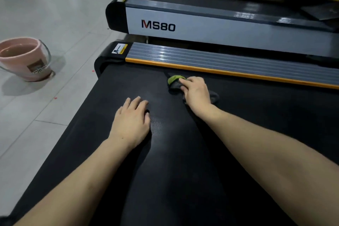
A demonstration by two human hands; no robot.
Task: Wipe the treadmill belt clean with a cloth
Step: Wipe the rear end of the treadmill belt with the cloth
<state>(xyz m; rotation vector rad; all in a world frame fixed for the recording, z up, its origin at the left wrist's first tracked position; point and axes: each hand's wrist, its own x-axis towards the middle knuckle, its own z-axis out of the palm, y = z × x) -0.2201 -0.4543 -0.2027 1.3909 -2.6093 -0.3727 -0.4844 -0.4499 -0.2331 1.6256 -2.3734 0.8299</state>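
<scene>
1. Head view: the right hand [197, 91] presses a bunched green-and-grey cloth [175, 82] onto the treadmill belt [183, 170], fingers curled over it; the cloth pokes out ahead of and behind the fingers.
2. The orange-edged side rail [238, 66] lies just beyond the grip; the belt's long axis runs alongside that rail.
3. The left hand [132, 121] lies flat with fingers spread, nearer the body, bracing; the unwiped belt probably lies toward it.
</scene>
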